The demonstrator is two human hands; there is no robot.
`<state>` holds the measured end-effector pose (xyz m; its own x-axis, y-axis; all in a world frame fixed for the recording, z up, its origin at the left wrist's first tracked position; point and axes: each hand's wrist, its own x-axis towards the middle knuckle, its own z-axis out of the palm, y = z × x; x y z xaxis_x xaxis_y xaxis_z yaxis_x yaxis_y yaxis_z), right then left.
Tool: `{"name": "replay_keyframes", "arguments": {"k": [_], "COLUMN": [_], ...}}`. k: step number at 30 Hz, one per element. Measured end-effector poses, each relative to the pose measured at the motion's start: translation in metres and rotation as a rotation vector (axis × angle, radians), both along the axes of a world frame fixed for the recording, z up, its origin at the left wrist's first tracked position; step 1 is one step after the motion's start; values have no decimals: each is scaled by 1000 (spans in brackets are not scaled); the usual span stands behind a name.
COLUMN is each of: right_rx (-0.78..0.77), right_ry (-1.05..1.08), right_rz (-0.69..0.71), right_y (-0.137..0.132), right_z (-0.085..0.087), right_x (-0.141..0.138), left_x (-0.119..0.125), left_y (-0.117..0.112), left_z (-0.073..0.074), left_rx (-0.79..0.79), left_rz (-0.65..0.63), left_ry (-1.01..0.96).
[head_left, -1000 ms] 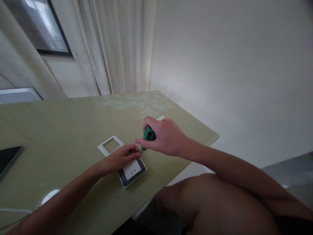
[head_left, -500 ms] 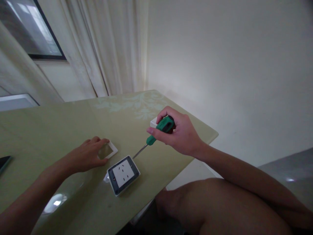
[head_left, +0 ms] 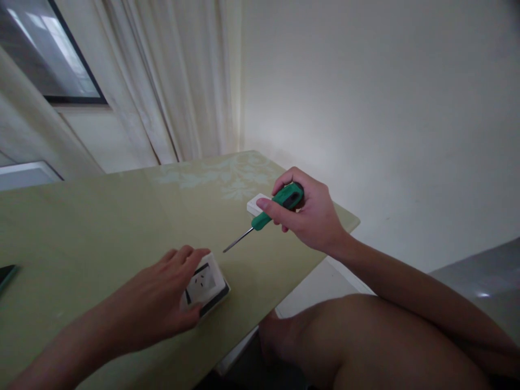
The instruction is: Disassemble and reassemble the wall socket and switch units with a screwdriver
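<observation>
My left hand (head_left: pixel 160 298) lies over a white wall socket (head_left: pixel 208 283) with a dark edge on the pale green table (head_left: pixel 101 216). Its fingers rest on top and the thumb presses the near side. The white cover frame is not visible on its own; it may be under my fingers on the socket. My right hand (head_left: pixel 312 216) is closed round a green-handled screwdriver (head_left: pixel 276 208), held above the table. The metal tip points down-left and hangs a little to the right of the socket, not touching it.
A small white piece (head_left: pixel 254 205) lies on the table just behind the screwdriver handle. A dark flat device (head_left: pixel 6 273) shows at the left edge. The table's right edge (head_left: pixel 325 254) runs close to my bare knee (head_left: pixel 357 336). Curtains and a window stand behind.
My left hand left the spot where the white frame lay and came down onto the socket. My right hand lifted the screwdriver off the socket and drew it back to the right.
</observation>
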<state>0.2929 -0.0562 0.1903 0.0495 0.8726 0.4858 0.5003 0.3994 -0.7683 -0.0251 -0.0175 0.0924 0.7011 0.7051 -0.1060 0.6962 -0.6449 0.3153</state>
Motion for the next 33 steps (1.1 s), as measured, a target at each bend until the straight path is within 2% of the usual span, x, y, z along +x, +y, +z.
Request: {"name": "replay_keyframes", "arguments": {"k": [4, 7, 12, 16, 18, 22, 25, 27, 29, 31, 33], "right_rx": [48, 85, 184, 269, 286, 287, 305, 287, 245, 197, 150], "right_ry": [60, 106, 235, 278, 291, 280, 256, 246, 241, 222, 182], "right_rz": [2, -2, -55, -98, -89, -6, 12, 12, 27, 59, 94], "right_y": [0, -1, -1, 1, 3, 5, 5, 5, 4, 4, 6], "right_z": [2, 2, 0, -1, -2, -3, -7, -11, -16, -22, -28], "right_x": [0, 2, 11, 16, 16, 13, 9, 8, 8, 9, 11], "left_x": [24, 24, 27, 65, 94, 145, 158, 149, 123, 83, 35], "left_y": [-18, -20, -15, 9, 31, 76, 87, 71, 36, -16, -78], "left_z": [-3, -7, -18, -30, -38, -50, -50, -49, -50, -58, -73], "left_rx": [-23, -42, -66, 31, 112, 182, 211, 237, 279, 351, 417], "left_rz": [48, 65, 81, 77, 116, 170, 191, 218, 264, 306, 308], "left_ry": [148, 182, 130, -15, -129, -206, -268, -299, -334, -461, -619]}}
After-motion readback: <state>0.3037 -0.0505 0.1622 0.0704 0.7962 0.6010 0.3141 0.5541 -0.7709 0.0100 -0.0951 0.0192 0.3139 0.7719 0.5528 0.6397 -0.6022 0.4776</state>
